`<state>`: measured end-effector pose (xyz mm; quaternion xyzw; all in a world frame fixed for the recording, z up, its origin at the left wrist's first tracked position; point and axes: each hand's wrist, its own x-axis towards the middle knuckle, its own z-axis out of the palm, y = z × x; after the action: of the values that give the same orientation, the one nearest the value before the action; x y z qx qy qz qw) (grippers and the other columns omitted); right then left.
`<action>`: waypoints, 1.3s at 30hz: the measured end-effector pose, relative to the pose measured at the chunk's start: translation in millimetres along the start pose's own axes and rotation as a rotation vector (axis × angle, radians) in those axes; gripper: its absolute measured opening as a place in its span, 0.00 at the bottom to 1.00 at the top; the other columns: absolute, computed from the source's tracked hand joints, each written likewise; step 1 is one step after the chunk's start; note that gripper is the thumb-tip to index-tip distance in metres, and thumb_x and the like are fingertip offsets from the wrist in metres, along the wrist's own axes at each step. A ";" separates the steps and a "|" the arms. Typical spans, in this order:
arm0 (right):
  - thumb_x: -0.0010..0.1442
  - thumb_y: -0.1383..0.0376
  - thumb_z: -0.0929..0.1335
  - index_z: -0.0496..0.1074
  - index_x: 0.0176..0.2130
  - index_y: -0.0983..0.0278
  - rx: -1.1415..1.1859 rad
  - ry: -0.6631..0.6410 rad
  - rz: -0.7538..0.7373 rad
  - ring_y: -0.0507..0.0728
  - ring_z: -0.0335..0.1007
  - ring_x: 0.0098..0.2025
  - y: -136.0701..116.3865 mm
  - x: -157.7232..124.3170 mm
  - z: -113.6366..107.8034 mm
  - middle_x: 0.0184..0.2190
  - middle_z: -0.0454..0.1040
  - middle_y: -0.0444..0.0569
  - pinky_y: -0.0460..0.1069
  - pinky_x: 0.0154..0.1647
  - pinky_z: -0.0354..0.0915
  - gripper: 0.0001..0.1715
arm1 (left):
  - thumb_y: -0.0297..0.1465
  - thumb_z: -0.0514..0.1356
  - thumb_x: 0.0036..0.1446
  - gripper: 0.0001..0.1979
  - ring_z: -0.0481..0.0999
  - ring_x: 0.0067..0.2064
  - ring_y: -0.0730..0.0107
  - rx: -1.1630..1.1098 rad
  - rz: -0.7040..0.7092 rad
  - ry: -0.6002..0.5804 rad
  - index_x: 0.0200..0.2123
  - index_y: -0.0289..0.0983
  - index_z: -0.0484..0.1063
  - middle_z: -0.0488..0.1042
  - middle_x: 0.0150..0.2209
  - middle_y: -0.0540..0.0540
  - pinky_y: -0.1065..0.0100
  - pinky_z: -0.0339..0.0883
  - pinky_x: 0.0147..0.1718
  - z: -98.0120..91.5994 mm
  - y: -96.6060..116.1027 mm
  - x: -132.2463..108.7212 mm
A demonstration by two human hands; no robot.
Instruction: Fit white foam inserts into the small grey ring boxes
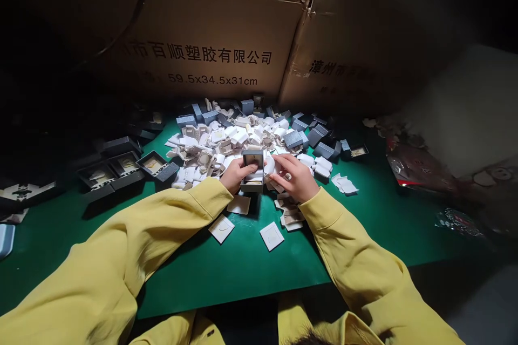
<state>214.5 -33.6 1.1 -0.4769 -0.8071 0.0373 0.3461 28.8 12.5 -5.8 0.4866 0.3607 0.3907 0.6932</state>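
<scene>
My left hand (pixel 233 174) is closed round a small dark hinged gift box (pixel 252 188). Its lid stands up, and my left thumb reaches into it over something pale. Just to the right, the fingers of my right hand (pixel 300 178) are curled round a small white card piece (pixel 269 167), close beside the box. Folded white card inserts (pixel 239 134) are heaped behind both hands. Flat square white cards lie nearer to me, one (pixel 222 229) below my left hand and another (pixel 272 236) between my forearms.
The green table (pixel 230 285) carries several blue-grey boxes (pixel 293 139) around the heap and open dark boxes (pixel 151 164) at the left. Large cardboard cartons (pixel 218 26) stand behind. Plastic packaging (pixel 416 167) lies at the right, and dark shadow hides the sides.
</scene>
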 end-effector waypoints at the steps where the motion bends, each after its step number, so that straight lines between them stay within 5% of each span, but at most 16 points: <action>1: 0.58 0.60 0.64 0.66 0.50 0.66 -0.048 0.010 -0.007 0.60 0.67 0.44 0.0 -0.3 1.4 0.43 0.69 0.57 0.55 0.43 0.70 0.22 | 0.38 0.66 0.36 0.20 0.74 0.36 0.63 0.010 0.001 -0.003 0.33 0.31 0.75 0.77 0.32 0.44 0.64 0.65 0.38 0.1 0.3 -0.2; 8: 0.57 0.63 0.63 0.64 0.51 0.67 -0.179 0.014 -0.053 0.61 0.65 0.47 -0.1 -2.4 6.6 0.44 0.69 0.58 0.56 0.48 0.66 0.22 | 0.38 0.64 0.38 0.19 0.73 0.37 0.62 0.065 0.024 -0.045 0.33 0.31 0.75 0.77 0.34 0.43 0.64 0.64 0.40 -0.4 0.5 -1.3; 12: 0.56 0.61 0.63 0.65 0.50 0.66 -0.194 0.050 0.032 0.62 0.65 0.47 1.6 -1.9 2.8 0.44 0.71 0.57 0.58 0.48 0.65 0.22 | 0.36 0.64 0.40 0.17 0.72 0.38 0.64 0.147 0.157 0.013 0.33 0.32 0.72 0.75 0.37 0.42 0.65 0.63 0.40 -1.2 2.1 -2.3; 17: 0.54 0.59 0.65 0.70 0.47 0.65 -0.004 0.138 0.206 0.59 0.68 0.38 3.0 0.7 -0.1 0.38 0.74 0.53 0.55 0.40 0.68 0.21 | 0.33 0.64 0.40 0.15 0.71 0.36 0.66 0.355 0.310 0.111 0.31 0.35 0.65 0.74 0.35 0.44 0.66 0.62 0.39 -2.3 2.4 -4.2; 21: 0.55 0.56 0.65 0.71 0.46 0.64 0.189 0.137 0.293 0.56 0.69 0.36 -0.2 1.5 1.7 0.37 0.74 0.51 0.51 0.34 0.69 0.22 | 0.30 0.60 0.45 0.16 0.72 0.40 0.67 0.362 0.326 0.085 0.40 0.36 0.64 0.74 0.37 0.45 0.65 0.62 0.44 -0.6 0.2 -4.1; 29: 0.56 0.58 0.64 0.68 0.49 0.64 0.164 0.023 0.155 0.58 0.67 0.43 -9.7 0.7 8.1 0.42 0.72 0.54 0.53 0.39 0.69 0.22 | 0.31 0.58 0.47 0.15 0.70 0.40 0.66 0.483 0.335 -0.042 0.40 0.34 0.68 0.72 0.39 0.45 0.67 0.61 0.45 -0.5 0.8 -4.2; 39: 0.53 0.60 0.68 0.68 0.48 0.63 0.241 -0.036 0.134 0.56 0.69 0.41 -5.6 1.3 4.1 0.42 0.73 0.51 0.50 0.39 0.69 0.22 | 0.36 0.60 0.47 0.15 0.70 0.39 0.66 0.488 0.313 -0.019 0.39 0.36 0.68 0.71 0.37 0.47 0.68 0.61 0.43 1.3 3.0 -7.1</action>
<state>207.5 -34.6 0.9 -0.4839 -0.7692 0.1654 0.3831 26.3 6.3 -1.7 0.6923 0.3582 0.3900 0.4902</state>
